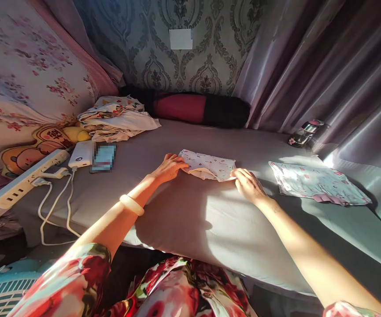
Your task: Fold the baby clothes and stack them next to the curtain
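Observation:
A small folded cloth (210, 164), white with a fine coloured print, lies on the grey bed sheet (173, 215) before me. My left hand (171, 168) pinches its left edge between thumb and fingers. At the opposite edge, my right hand (247, 182) grips the near right corner. The cloth's front edge bows up in the middle, showing a cream inner layer. To the right of my right hand rests a larger folded printed cloth (319, 182), pale with reddish figures and a pink edge.
A power strip (28, 178), white cables, a white power bank (82, 154) and a phone (103, 157) lie left. Crumpled fabric (119, 119) and a black-and-red bolster (197, 108) sit behind. A bottle (305, 133) stands by the curtain (286, 79).

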A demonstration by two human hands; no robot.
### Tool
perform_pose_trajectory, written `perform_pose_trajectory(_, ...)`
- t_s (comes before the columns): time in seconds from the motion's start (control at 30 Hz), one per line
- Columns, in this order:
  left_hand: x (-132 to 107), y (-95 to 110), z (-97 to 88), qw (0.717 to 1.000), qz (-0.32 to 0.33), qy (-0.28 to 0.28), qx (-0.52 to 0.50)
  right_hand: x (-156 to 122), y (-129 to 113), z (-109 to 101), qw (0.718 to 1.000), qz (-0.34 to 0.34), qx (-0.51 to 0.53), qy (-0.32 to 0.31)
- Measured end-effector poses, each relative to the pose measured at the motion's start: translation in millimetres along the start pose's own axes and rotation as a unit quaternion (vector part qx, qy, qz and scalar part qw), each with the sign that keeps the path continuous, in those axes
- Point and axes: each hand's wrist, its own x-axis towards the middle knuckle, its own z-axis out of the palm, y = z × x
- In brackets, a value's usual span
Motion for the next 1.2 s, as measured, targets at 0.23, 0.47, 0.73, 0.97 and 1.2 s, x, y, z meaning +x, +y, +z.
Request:
perform_pose_trajectory(0.23,14,11,-12.8,0.995,-0.091,-0.021,-0.044,17,-9,-4,0.999,0.035,0.015,0.013)
perform_pose_trajectory(0.47,75,42,6.5,0.994,-0.101,0.031,-0.030,78,-54,23,0.996,0.080,0.008,0.045)
perform_pose_trajectory(0.73,76,50,40.3,0.997,-0.055,-0.043,-0.023,80,-53,63,0.992,0.106,-0.066,-0.015)
perform_pose_trajectory(0.97,75,47,46.4,0.997,-0.052,-0.056,-0.013,80,-49,71,0.993,0.100,-0.060,0.000)
perform_pose_trajectory(1.2,72,47,40.7,0.998,-0.054,-0.016,0.007,79,-51,61,0.991,0.116,-0.062,0.009)
